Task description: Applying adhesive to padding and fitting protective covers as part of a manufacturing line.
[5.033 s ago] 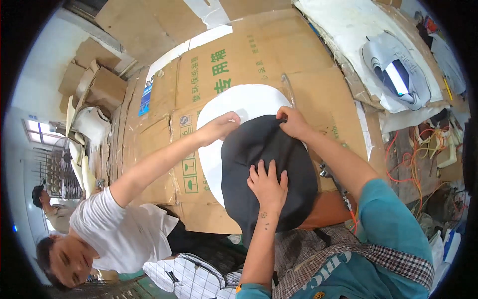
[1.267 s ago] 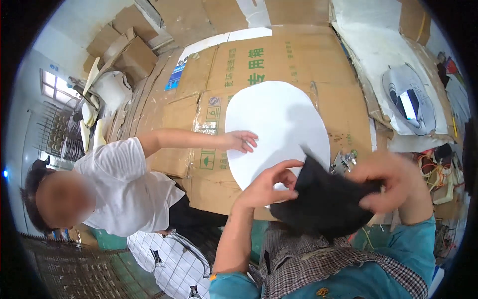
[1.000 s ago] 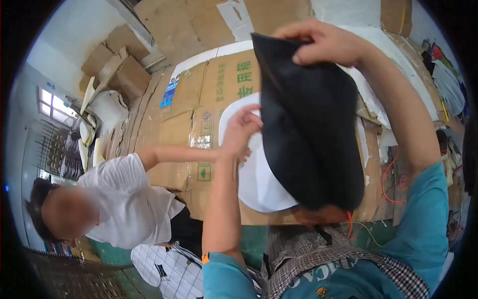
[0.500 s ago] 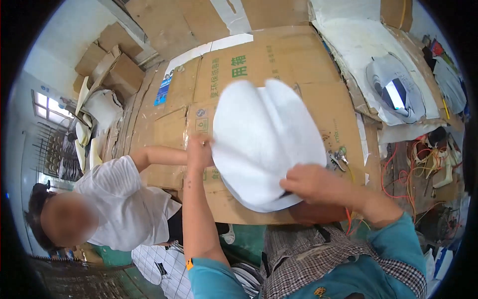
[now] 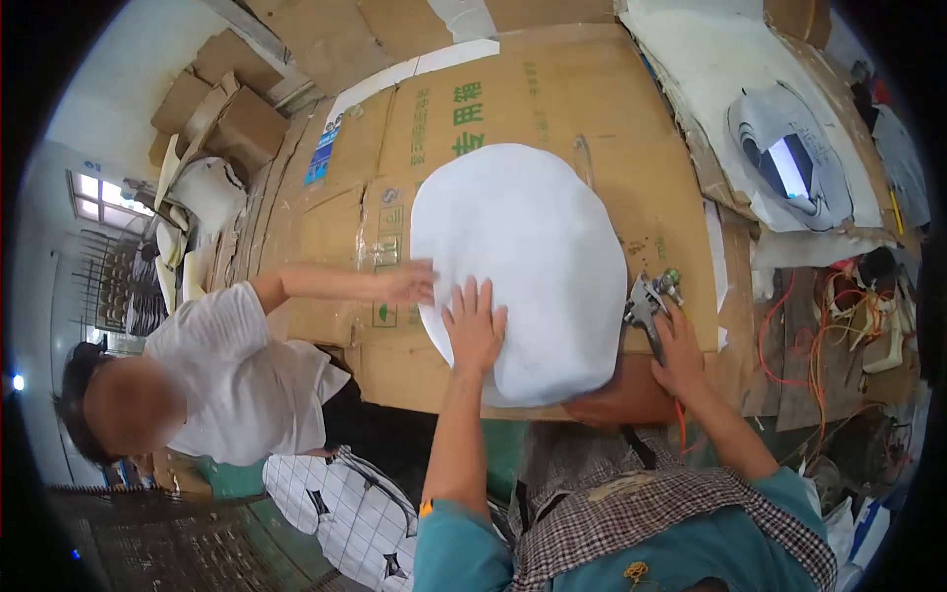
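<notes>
The left hand [image 5: 474, 326] lies flat, fingers spread, on the lower left edge of the white oval sheet [image 5: 523, 266]. The right hand [image 5: 679, 347], at four o'clock from the sheet, is curled around the grip of a metal spray gun [image 5: 646, 304] on the cardboard-covered worktop [image 5: 552, 109]. At nine o'clock a co-worker's hand [image 5: 409, 284] steadies the sheet's left rim. The sheet appears already spread and smoothed; spraying looks not yet begun. Its long axis runs roughly from eleven to five o'clock, its near end overhanging the worktop's edge.
</notes>
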